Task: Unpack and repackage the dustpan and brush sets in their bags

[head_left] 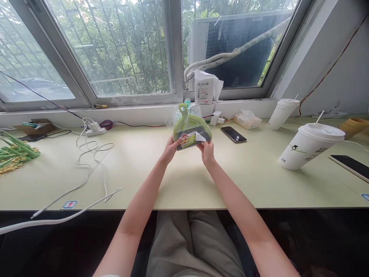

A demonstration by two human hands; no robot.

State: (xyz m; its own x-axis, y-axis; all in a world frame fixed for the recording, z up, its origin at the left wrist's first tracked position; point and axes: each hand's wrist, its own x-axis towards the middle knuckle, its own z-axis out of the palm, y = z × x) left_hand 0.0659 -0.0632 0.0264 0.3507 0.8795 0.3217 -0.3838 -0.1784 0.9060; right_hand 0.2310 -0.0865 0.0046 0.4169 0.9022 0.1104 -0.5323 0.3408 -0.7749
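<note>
A small green dustpan (176,130) with a grey-bristled brush (203,132) nested in it is held up over the table. Clear plastic wrap is around the set, and a colourful label (186,140) sits across the bristles. My left hand (170,149) grips the lower left edge, thumb on the front. At the lower right edge my right hand (206,151) pinches the set, beside a white flap on the label. The green handle (182,109) points up and away from me. My fingers behind the dustpan are hidden.
On the pale table (138,169), a phone (233,134), tissue pack (247,120) and white cups (311,146) stand to the right. Tangled white cables (95,161) and green-yellow stalks (17,154) lie left. A paper pack (205,89) stands by the window.
</note>
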